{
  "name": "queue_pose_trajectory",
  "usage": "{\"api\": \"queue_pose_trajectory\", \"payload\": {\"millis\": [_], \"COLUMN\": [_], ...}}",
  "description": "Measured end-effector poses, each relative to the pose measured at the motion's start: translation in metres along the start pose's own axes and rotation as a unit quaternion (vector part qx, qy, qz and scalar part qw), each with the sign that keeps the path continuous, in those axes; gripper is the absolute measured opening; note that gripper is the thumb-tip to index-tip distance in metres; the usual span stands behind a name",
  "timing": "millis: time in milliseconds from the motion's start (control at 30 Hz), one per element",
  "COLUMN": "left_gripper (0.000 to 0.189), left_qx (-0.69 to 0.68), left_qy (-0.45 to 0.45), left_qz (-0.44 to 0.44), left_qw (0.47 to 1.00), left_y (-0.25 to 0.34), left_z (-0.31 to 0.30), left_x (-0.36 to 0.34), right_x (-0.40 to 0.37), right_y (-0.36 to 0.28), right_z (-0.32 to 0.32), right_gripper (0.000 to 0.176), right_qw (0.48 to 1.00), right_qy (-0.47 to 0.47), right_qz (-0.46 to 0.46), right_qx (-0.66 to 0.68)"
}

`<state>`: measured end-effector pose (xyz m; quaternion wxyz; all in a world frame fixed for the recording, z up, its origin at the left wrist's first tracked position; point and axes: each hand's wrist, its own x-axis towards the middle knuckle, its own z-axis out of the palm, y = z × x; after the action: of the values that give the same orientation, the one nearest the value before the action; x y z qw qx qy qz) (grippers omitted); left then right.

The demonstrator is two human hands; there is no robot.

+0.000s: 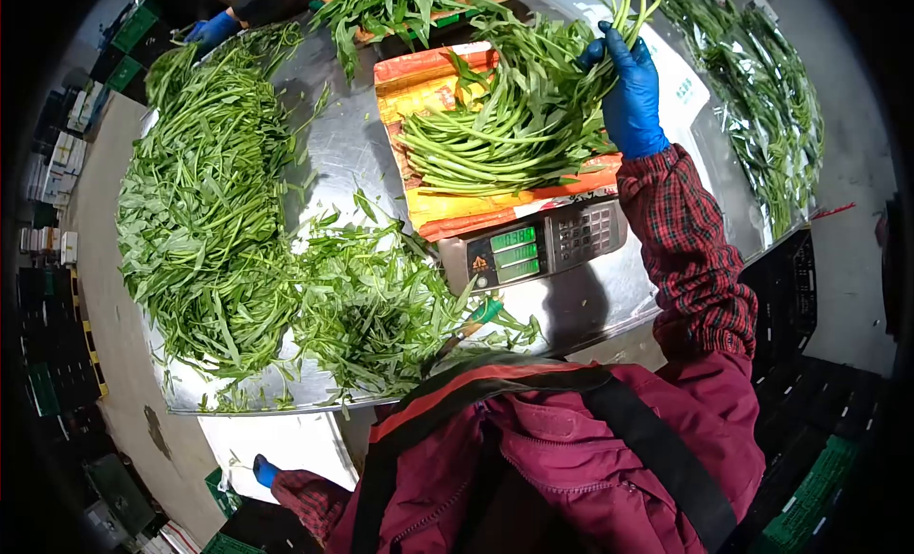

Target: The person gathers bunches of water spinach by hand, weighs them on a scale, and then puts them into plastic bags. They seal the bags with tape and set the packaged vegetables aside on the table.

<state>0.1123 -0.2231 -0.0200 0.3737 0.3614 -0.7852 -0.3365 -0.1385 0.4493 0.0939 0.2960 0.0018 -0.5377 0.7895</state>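
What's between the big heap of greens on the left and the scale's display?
A smaller loose heap of leafy greens lies there on the steel table, shown in the head view.

A big heap of loose leafy green stalks (pixel 205 202) covers the left of the shiny steel table (pixel 347 149), and clear plastic bags of greens (pixel 771 107) lie at the upper right. Another person's blue-gloved hand (pixel 214 28) shows at the upper left; black plastic crates (pixel 785 306) stand at the right.

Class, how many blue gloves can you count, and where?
3. One on the right hand, gripping greens over the scale; one on the left hand, low beside the table; one co-worker's hand top left. Others may be hidden.
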Motion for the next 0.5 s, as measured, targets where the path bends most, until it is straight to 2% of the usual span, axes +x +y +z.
{"api": "queue_pose_trajectory", "payload": {"millis": [133,200,233,267,300,333,367,400,467,500], "left_gripper": [0.020,0.017,0.017,0.016,0.019,0.027,0.036,0.045,0.051,0.046], "left_qx": [-0.037,-0.128,-0.109,-0.181,-0.205,-0.284,-0.279,-0.326,-0.376,-0.366], "left_qy": [-0.150,-0.243,-0.311,-0.354,-0.419,-0.472,-0.582,-0.642,-0.702,-0.713], "left_qz": [-0.068,0.040,0.090,0.137,0.177,0.195,0.142,0.067,0.014,0.004], "left_qw": [0.986,0.961,0.940,0.907,0.867,0.812,0.751,0.691,0.605,0.598], "left_y": [0.034,0.112,0.151,0.214,0.246,0.286,0.317,0.352,0.398,0.419], "left_z": [0.075,0.134,0.161,0.178,0.201,0.220,0.241,0.259,0.296,0.302], "left_x": [-0.028,-0.049,-0.064,-0.095,-0.113,-0.137,-0.152,-0.174,-0.211,-0.225], "right_x": [-0.003,-0.005,-0.006,-0.008,-0.010,-0.013,-0.015,-0.017,-0.019,-0.020], "right_y": [-0.011,-0.012,-0.011,-0.010,-0.010,-0.009,-0.009,-0.010,-0.007,-0.008], "right_z": [0.009,0.010,0.010,0.010,0.010,0.010,0.012,0.013,0.014,0.014], "right_gripper": [0.024,0.023,0.023,0.023,0.023,0.023,0.023,0.023,0.022,0.022], "right_qw": [0.999,0.999,0.999,0.999,0.999,0.999,0.999,0.998,0.997,0.996], "right_qy": [-0.020,-0.011,-0.011,-0.010,-0.014,-0.017,-0.019,-0.028,-0.041,-0.054], "right_qz": [-0.018,0.010,0.011,0.015,0.025,0.030,0.035,0.040,0.054,0.058], "right_qx": [-0.029,-0.034,-0.033,-0.031,-0.030,-0.030,-0.030,-0.035,-0.034,-0.052]}}
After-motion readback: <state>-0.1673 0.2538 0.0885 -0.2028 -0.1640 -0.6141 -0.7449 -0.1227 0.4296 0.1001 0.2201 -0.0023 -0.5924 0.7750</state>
